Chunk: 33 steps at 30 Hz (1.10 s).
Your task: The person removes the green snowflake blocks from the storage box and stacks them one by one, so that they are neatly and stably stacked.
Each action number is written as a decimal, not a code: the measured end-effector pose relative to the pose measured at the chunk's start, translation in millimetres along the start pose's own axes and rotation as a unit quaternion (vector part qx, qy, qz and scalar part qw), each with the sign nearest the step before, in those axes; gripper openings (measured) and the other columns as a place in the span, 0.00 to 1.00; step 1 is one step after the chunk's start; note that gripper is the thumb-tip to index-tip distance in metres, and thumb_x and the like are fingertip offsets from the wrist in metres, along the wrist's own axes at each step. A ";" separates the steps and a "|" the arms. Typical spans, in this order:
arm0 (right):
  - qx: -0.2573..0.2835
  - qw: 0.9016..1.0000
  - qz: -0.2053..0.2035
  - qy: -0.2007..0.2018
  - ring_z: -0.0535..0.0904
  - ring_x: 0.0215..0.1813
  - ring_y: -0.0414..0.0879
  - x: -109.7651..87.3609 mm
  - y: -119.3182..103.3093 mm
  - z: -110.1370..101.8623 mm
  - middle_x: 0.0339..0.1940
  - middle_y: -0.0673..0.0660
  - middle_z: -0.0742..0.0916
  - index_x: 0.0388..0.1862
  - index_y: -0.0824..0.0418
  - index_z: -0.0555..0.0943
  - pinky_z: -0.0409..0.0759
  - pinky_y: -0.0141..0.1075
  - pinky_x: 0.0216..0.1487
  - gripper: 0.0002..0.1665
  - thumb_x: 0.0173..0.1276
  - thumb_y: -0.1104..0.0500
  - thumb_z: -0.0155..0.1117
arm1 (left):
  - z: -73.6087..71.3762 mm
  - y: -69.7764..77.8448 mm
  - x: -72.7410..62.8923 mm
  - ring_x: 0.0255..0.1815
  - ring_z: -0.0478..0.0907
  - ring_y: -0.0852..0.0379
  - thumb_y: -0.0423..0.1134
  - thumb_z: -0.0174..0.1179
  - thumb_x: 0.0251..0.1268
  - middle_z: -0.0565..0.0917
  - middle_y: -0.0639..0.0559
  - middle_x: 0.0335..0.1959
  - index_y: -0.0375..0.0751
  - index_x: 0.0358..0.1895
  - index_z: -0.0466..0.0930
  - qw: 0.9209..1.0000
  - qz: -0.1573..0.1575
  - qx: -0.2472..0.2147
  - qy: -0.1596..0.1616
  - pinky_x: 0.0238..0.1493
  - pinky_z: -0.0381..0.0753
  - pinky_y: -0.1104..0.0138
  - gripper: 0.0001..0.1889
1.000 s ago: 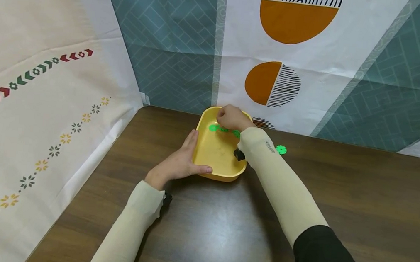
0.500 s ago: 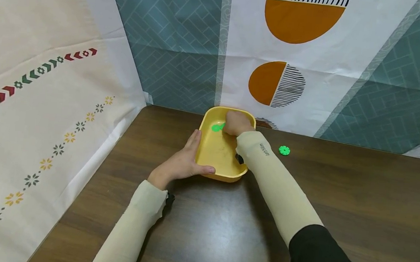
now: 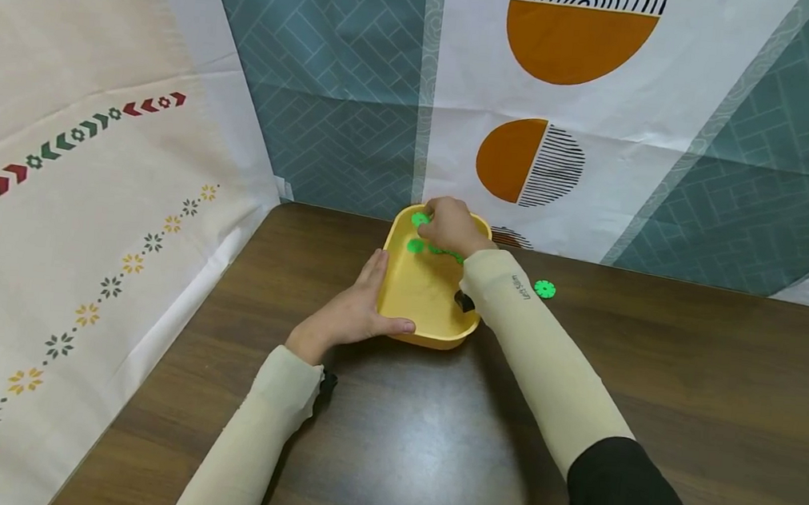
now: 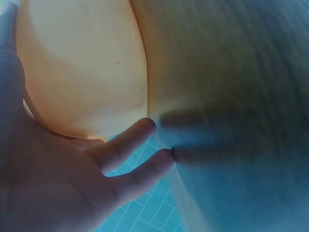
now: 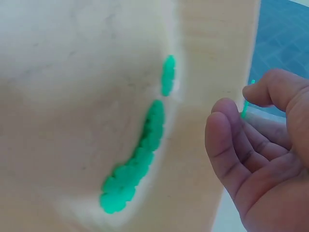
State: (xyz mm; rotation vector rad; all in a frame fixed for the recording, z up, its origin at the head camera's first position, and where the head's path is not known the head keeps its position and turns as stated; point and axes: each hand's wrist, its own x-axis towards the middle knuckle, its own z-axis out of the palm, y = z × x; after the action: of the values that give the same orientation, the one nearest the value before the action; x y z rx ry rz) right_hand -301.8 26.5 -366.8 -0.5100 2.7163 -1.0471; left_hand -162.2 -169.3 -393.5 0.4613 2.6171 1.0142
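Observation:
A yellow plastic basin (image 3: 420, 306) stands on the table near its back edge. Along its left side lies my left hand (image 3: 345, 311), fingers straight against the outer wall and thumb over the near rim. My right hand (image 3: 453, 226) is above the basin's far end, pinching a thin green notched disc (image 3: 419, 218) between thumb and fingers; the right wrist view shows this disc edge-on. Below, several more green discs (image 5: 128, 179) lie in an overlapping row in the basin, with another green disc (image 5: 168, 76) at the row's end. My right hand and sleeve cover part of the row in the head view.
A loose green disc (image 3: 544, 289) lies on the brown wooden table (image 3: 690, 374), right of the basin. Patterned cloth (image 3: 347, 119) hangs close behind the table, and a white printed cloth (image 3: 120, 203) runs along the left edge.
Half a second ago my right hand was down among the discs; it has since risen up and left with one pinched. A second ago no disc showed at its fingertips. My left hand keeps its place.

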 end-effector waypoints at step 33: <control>0.034 0.997 0.023 0.072 0.83 0.34 0.54 -71.6 58.6 -87.2 0.49 0.64 0.83 0.58 0.68 0.76 0.83 0.42 0.38 0.21 0.69 0.60 0.61 | 2.6 2.2 1.5 0.79 0.48 0.43 0.63 0.72 0.55 0.28 0.47 0.83 0.46 0.81 0.24 1.000 -0.019 0.005 0.008 0.72 0.59 0.51 0.69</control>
State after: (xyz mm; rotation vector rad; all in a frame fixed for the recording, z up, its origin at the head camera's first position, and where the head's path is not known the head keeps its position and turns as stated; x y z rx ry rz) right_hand -275.7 147.8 -339.0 -0.3720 2.7895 -1.2029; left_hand -162.2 -165.6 -394.1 0.4060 2.6365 0.9973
